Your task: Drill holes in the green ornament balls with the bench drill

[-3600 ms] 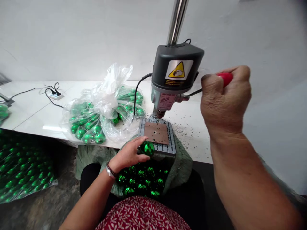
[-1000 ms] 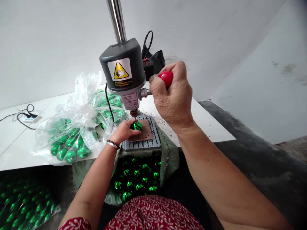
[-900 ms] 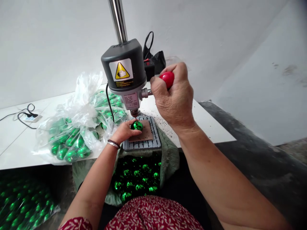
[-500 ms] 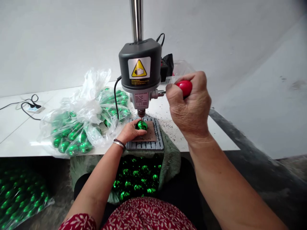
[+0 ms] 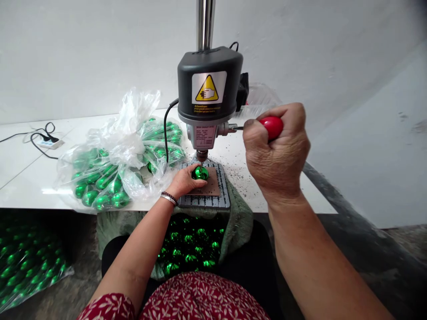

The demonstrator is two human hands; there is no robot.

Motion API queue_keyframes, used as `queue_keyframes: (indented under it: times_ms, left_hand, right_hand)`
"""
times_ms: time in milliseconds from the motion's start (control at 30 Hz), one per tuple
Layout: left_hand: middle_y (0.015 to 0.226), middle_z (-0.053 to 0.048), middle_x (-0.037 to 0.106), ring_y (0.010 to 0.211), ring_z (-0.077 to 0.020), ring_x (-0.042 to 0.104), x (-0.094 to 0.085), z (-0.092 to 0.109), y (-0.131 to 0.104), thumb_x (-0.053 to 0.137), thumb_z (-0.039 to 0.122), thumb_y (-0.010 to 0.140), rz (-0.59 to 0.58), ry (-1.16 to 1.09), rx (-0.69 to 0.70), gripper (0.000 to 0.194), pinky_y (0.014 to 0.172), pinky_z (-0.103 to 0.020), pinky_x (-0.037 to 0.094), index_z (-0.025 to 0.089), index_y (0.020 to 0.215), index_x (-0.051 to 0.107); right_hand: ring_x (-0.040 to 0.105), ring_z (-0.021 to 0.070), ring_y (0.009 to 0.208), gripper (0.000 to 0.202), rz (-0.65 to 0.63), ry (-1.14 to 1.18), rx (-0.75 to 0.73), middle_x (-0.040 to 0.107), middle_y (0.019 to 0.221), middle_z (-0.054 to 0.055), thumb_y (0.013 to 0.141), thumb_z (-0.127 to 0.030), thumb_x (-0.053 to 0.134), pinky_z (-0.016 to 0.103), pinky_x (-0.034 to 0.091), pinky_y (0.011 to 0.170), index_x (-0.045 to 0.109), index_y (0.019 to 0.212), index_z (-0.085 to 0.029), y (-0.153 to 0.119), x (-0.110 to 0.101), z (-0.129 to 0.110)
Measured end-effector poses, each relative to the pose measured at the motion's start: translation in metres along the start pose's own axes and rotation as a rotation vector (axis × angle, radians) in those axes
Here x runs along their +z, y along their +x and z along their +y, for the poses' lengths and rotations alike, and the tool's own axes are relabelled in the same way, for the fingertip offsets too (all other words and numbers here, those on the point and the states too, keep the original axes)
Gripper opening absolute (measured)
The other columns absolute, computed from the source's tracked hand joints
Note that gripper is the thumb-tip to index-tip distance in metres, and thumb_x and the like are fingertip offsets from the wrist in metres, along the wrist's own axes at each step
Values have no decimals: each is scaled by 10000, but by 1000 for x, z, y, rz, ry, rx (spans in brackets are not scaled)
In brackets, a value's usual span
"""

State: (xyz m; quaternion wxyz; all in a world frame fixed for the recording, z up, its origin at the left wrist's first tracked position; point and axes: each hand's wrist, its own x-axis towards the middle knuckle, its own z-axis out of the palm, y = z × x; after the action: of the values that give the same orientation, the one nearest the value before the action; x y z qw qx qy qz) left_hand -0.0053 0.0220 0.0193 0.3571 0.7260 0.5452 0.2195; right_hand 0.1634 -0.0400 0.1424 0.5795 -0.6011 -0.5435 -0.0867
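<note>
A shiny green ball (image 5: 200,173) sits on a brown board (image 5: 213,183) on the slotted base of a drill press (image 5: 210,84). My left hand (image 5: 185,181) grips the ball from its left side, thumb in front and fingers behind. The drill chuck (image 5: 202,155) is right above the ball, with the thin bit reaching its top. My right hand (image 5: 278,149) is closed round the red knob (image 5: 271,127) of the press lever, to the right of the drill head.
Clear plastic bags of green balls (image 5: 103,178) lie on the white table (image 5: 20,178) at left. More green balls (image 5: 190,244) are below the table edge, and another bag (image 5: 30,262) is at lower left. A power strip (image 5: 50,142) and dark shavings are on the table.
The view has shifted, so the drill press appears further right. My right hand and the red knob sit slightly lower relative to the drill head. My left hand still holds the ball.
</note>
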Motion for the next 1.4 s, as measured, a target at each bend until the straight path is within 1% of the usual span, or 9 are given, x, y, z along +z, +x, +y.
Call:
queue_keyframes:
  times_ms: [200, 333, 500, 600, 700, 867, 1000, 1233, 1400]
  left_hand:
    - [1048, -38, 744, 983, -233, 673, 3, 0, 1, 805, 319, 671, 6, -17, 7, 719, 939, -340, 510, 180, 1349, 608]
    - [1024, -16, 746, 982, -217, 668, 3, -2, 1, 807, 319, 673, 11, -65, -9, 729, 931, -319, 511, 189, 1359, 600]
    - [1038, -15, 744, 981, -210, 668, 5, -8, -2, 803, 289, 670, 23, -110, 20, 692, 921, -315, 515, 176, 1327, 621]
    - [1121, -29, 739, 1047, -219, 666, 9, -13, -4, 798, 276, 670, 37, -128, 59, 681, 965, -324, 505, 176, 1321, 625]
    - [1187, -44, 730, 1107, -239, 664, 13, -17, -4, 805, 280, 660, 53, -93, 70, 709, 1028, -356, 482, 198, 1339, 617]
    - [1225, -57, 725, 1163, -260, 653, 16, -20, -3, 808, 298, 664, 61, -52, 77, 746, 1069, -387, 464, 221, 1375, 594]
    - [1271, -46, 709, 1178, -261, 651, 17, -22, -4, 808, 317, 673, 62, -46, 66, 759, 1086, -398, 452, 249, 1393, 577]
    - [1328, -62, 679, 1234, -272, 619, 13, -21, -8, 808, 404, 692, 28, -89, 68, 791, 1112, -398, 428, 239, 1421, 551]
    - [1286, -57, 693, 1201, -275, 632, 18, -21, -9, 774, 437, 723, 75, -69, 61, 735, 1085, -396, 451, 241, 1400, 568]
  right_hand:
    - [455, 69, 623, 151, 62, 16, -44, 527, 732, -17, 850, -354, 501, 233, 434, 622, 457, 842, -209, -9, 4, 6]
    - [452, 65, 624, 146, 75, 81, -73, 520, 720, -23, 827, -343, 509, 219, 421, 613, 457, 832, -207, -12, 5, 9]
    - [392, 41, 613, 148, 45, 97, -35, 483, 708, -37, 827, -320, 513, 201, 376, 604, 450, 835, -186, 6, 6, 2]
    - [346, 21, 615, 156, 12, 84, -34, 449, 694, -55, 834, -291, 529, 190, 360, 632, 433, 822, -168, 21, 7, -2]
    - [335, 14, 620, 149, -18, 75, -24, 435, 704, -61, 854, -274, 518, 185, 366, 657, 419, 825, -166, 27, 7, -3]
    - [366, 19, 630, 144, -4, 59, -18, 453, 727, -53, 858, -276, 523, 183, 382, 664, 431, 839, -167, 22, 6, -1]
    - [376, 21, 624, 142, 37, 71, -39, 474, 727, -52, 845, -282, 541, 177, 352, 622, 462, 854, -164, 14, 6, 2]
    - [358, 18, 622, 134, 19, 88, -8, 446, 718, -53, 827, -249, 554, 174, 341, 614, 453, 850, -163, 12, 5, 1]
    - [364, 21, 627, 143, 25, 95, -33, 451, 721, -52, 826, -271, 547, 176, 341, 613, 457, 852, -163, 13, 6, 4]
